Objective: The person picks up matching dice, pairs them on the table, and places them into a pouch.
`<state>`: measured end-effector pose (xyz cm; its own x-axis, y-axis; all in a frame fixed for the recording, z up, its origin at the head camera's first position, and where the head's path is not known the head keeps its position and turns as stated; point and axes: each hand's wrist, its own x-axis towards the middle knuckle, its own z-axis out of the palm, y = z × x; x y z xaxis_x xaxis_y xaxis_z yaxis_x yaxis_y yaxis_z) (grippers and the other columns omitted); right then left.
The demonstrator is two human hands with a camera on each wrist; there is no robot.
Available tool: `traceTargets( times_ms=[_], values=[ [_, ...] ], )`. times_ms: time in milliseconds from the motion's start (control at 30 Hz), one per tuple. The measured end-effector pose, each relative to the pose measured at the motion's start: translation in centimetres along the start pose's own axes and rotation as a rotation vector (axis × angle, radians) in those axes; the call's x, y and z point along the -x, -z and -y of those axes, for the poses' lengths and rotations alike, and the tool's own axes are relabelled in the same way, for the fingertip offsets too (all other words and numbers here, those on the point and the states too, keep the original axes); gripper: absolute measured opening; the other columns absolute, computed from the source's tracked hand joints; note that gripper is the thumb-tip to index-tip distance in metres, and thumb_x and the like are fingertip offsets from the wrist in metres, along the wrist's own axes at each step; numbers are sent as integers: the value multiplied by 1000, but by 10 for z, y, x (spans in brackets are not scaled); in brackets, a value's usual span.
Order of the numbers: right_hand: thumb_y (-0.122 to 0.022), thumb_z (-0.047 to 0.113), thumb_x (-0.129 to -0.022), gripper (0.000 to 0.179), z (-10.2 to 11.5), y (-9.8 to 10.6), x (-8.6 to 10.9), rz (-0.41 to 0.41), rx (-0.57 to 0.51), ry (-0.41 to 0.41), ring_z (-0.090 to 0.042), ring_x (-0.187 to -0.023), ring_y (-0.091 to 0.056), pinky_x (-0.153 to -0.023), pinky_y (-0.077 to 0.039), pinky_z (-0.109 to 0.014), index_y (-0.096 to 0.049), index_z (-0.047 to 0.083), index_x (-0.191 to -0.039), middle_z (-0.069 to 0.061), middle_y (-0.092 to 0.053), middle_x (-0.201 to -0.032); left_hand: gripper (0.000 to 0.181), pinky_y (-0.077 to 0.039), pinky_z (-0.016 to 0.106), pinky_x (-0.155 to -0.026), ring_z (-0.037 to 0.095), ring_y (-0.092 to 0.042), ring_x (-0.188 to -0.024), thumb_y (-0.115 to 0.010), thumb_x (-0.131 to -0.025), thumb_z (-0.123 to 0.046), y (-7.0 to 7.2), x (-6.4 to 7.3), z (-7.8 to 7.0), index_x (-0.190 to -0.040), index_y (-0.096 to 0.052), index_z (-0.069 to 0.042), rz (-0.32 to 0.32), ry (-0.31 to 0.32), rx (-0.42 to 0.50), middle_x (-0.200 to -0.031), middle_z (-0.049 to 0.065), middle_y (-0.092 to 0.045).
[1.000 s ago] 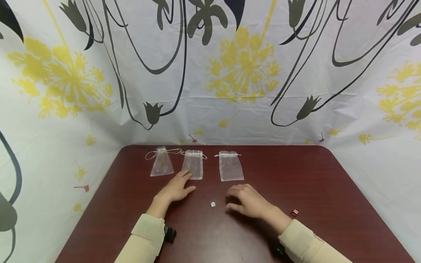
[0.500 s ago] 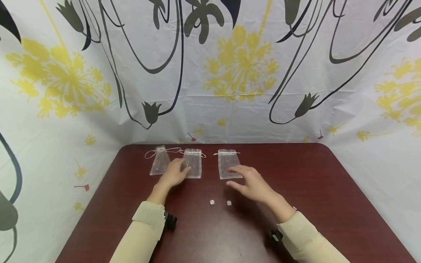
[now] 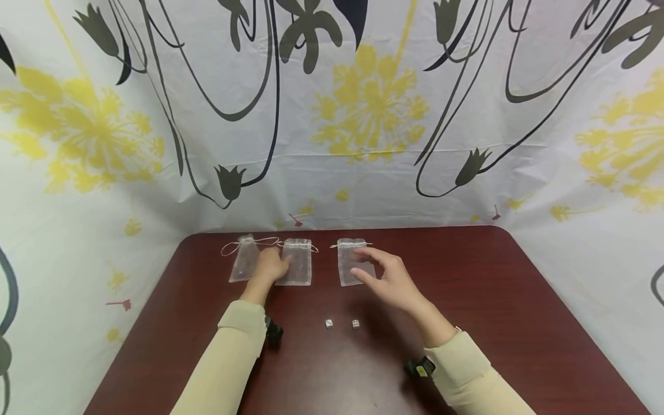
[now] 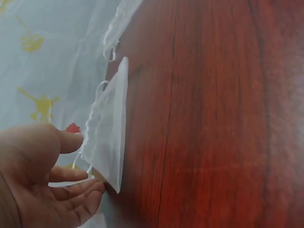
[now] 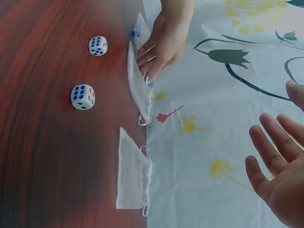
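Note:
My left hand (image 3: 270,265) reaches between the left sheer drawstring bag (image 3: 241,262) and the middle one (image 3: 299,268). In the left wrist view its thumb and fingers stand apart, the fingertips at the edge of the middle bag (image 4: 109,128). My right hand (image 3: 391,282) is raised, fingers spread and holding nothing, and overlaps the right bag (image 3: 346,268) in the head view. Two white dice (image 5: 82,97) with coloured dots sit side by side on the table in front of the bags. Blue-marked dice show inside the left bag, partly covered by my left hand.
The dark red-brown table (image 3: 519,323) ends at a white patterned cloth (image 3: 363,196) just behind the bags. A wrist camera (image 3: 421,367) is strapped under my right cuff, another (image 3: 273,331) at my left. The red die seen earlier is almost hidden by my right wrist.
My right hand has uncovered the second white die, lifted and moved forward, its fingers spreading. My left hand has slid forward and slightly left along the middle bag's edge.

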<state>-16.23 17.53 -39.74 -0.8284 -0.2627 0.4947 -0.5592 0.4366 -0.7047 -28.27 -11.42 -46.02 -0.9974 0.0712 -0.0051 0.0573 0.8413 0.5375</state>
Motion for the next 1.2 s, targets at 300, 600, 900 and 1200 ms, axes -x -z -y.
traceTargets(
  times_ms=[300, 600, 900, 1200],
  values=[
    [-77, 9, -90, 38, 3, -10, 0, 8, -82, -18, -28, -108, -68, -92, -54, -40, -66, 6, -126, -5, -73, -112, 44, -52, 55, -92, 47, -64, -104, -68, -96, -33, 0, -8, 7, -108, -68, 10, -8, 126, -148, -111, 30, -68],
    [-72, -1, -91, 36, 10, -7, -5, -29, -122, -53, -36, -106, -67, -90, -54, -36, -64, -2, -127, -16, -73, -111, 22, -53, 46, -83, 34, -68, -92, -75, -92, -29, 3, 0, 8, -91, -76, -8, -78, 33, 73, -98, 13, -75],
    [-71, -5, -91, 28, 49, 10, -12, -75, -128, -66, -29, -96, -67, -80, -52, -24, -65, -9, -118, -23, -72, -103, 17, -53, 36, -75, 22, -65, -80, -76, -93, -24, 15, 26, -18, -93, -74, -7, -104, -203, 373, -87, 6, -73],
    [-72, -5, -90, 26, 56, 13, -17, -124, -124, -55, -27, -88, -66, -72, -48, -16, -67, -9, -114, -25, -71, -99, 12, -50, 30, -75, 17, -62, -78, -76, -92, -16, 31, 51, -49, -92, -73, -5, -121, -271, 578, -88, 7, -74]
  ],
)
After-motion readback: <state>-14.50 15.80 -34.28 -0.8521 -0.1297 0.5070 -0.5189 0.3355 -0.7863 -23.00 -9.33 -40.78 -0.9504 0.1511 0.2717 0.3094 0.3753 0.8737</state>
